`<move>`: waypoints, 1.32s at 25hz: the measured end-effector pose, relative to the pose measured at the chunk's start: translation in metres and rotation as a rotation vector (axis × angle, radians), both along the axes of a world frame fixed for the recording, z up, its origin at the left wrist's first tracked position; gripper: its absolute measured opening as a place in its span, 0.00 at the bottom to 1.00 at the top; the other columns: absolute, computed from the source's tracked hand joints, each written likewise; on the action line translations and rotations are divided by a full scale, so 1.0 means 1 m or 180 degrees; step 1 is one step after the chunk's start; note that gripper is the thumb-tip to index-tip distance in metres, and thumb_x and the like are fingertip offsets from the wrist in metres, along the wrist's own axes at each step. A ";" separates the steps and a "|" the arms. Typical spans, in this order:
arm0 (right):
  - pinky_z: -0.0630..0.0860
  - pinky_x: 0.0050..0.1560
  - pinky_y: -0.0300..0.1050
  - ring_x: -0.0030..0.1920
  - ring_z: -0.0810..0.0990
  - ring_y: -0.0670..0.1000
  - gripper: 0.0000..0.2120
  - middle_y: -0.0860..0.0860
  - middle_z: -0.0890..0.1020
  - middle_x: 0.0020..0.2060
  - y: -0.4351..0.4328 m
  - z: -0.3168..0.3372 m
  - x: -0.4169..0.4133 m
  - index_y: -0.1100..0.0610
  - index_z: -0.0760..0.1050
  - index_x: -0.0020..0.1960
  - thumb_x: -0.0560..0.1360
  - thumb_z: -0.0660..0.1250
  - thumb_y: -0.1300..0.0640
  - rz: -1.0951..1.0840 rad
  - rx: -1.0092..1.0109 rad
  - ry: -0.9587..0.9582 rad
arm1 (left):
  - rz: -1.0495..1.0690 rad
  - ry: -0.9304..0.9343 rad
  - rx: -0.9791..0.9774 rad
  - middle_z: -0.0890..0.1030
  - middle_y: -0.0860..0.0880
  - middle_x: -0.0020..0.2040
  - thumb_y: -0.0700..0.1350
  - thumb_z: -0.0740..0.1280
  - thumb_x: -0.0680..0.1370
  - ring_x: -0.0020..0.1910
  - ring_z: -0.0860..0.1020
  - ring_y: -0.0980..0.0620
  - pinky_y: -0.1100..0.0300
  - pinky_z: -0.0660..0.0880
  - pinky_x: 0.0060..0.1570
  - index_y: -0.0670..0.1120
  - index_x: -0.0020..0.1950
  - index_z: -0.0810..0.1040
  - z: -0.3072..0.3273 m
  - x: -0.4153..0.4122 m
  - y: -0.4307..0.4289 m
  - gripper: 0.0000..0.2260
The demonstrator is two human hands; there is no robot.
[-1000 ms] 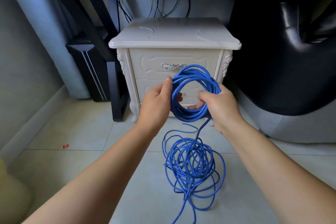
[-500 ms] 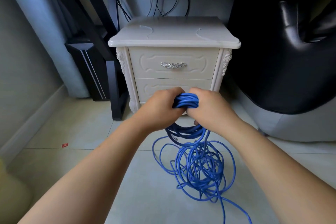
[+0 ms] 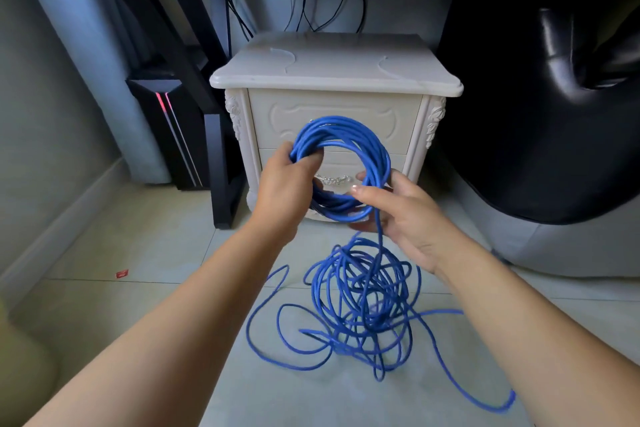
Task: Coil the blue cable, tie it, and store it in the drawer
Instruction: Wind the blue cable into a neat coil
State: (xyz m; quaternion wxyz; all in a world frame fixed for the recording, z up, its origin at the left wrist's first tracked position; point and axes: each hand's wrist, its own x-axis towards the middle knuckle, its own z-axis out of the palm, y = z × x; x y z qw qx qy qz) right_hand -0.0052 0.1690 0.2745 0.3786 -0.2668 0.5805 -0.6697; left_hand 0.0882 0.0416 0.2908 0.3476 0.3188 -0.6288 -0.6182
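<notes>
Just before the nightstand (image 3: pixel 336 80), the left hand (image 3: pixel 285 184) and right hand (image 3: pixel 407 215) both grip the coiled blue cable (image 3: pixel 339 128).

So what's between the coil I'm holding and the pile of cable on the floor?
In the head view, one blue strand drops from the coil past the right hand into the pile; behind it only floor tiles.

body: two arms of one person | left forearm (image 3: pixel 173 322): bare, uncovered to the frame edge at 7 o'clock | right forearm (image 3: pixel 519 322): bare, uncovered to the frame edge at 5 o'clock | left hand (image 3: pixel 282 185): bare | right hand (image 3: pixel 412 218): bare | right thumbnail (image 3: pixel 354 188): short, pale, glossy
</notes>
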 end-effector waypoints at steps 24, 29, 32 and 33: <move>0.78 0.35 0.44 0.32 0.84 0.53 0.07 0.51 0.74 0.25 0.000 0.014 0.000 0.52 0.76 0.52 0.76 0.70 0.52 -0.1072 0.0032 0.0068 | -0.0468 -0.0758 -0.0121 0.79 0.51 0.35 0.48 0.67 0.79 0.31 0.74 0.57 0.67 0.71 0.32 0.47 0.45 0.77 0.005 0.008 0.033 0.07; 0.77 0.28 0.43 0.25 0.78 0.50 0.06 0.47 0.78 0.29 0.000 0.015 0.005 0.50 0.76 0.45 0.73 0.71 0.59 -0.0886 0.0579 0.1556 | -0.0738 -0.0985 -0.1319 0.80 0.55 0.50 0.39 0.69 0.73 0.42 0.78 0.55 0.65 0.72 0.40 0.56 0.68 0.71 0.020 0.014 0.022 0.26; 0.79 0.33 0.50 0.31 0.81 0.56 0.06 0.49 0.79 0.32 -0.002 0.014 0.013 0.49 0.73 0.41 0.70 0.68 0.59 -0.0591 0.0916 0.2538 | -0.1040 -0.1542 -0.2428 0.81 0.52 0.53 0.36 0.63 0.73 0.50 0.79 0.51 0.59 0.74 0.49 0.56 0.71 0.68 0.017 0.012 0.023 0.28; 0.79 0.33 0.48 0.31 0.81 0.56 0.06 0.48 0.78 0.31 -0.001 0.016 0.013 0.49 0.72 0.40 0.70 0.68 0.59 -0.0539 0.0977 0.2669 | -0.0964 -0.1598 -0.2462 0.82 0.51 0.53 0.36 0.61 0.73 0.51 0.79 0.49 0.55 0.75 0.51 0.55 0.68 0.71 0.016 0.011 0.024 0.26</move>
